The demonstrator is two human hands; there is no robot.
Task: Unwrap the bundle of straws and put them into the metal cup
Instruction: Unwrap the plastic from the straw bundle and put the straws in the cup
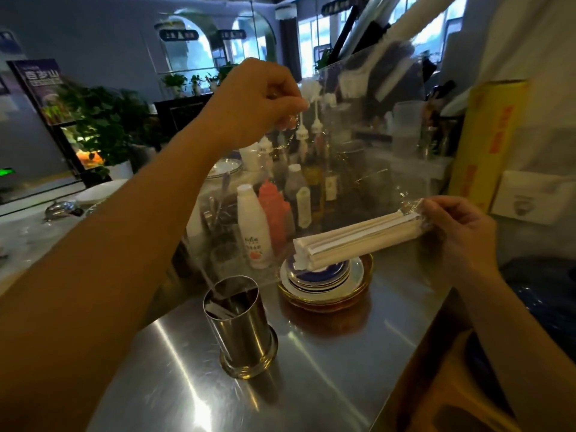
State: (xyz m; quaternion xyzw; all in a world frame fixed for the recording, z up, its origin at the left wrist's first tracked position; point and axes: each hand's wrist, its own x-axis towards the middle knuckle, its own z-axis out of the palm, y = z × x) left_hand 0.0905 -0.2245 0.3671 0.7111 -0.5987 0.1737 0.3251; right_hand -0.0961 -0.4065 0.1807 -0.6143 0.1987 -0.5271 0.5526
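My right hand (461,235) grips the right end of a bundle of paper-wrapped straws (352,241), held nearly level above a stack of plates. My left hand (258,101) is raised high, pinching a corner of the clear plastic wrap (367,151), which stretches as a wide sheet from that hand down to the bundle's right end. The metal cup (240,325) stands upright on the steel counter below my left forearm, with a few straws or utensils leaning inside it.
A stack of plates (327,285) sits on the steel counter (311,369) right of the cup. Several sauce bottles (255,226) and jars crowd behind it. A yellow cling-film box (486,141) stands at the right. The counter's right edge drops off near my right forearm.
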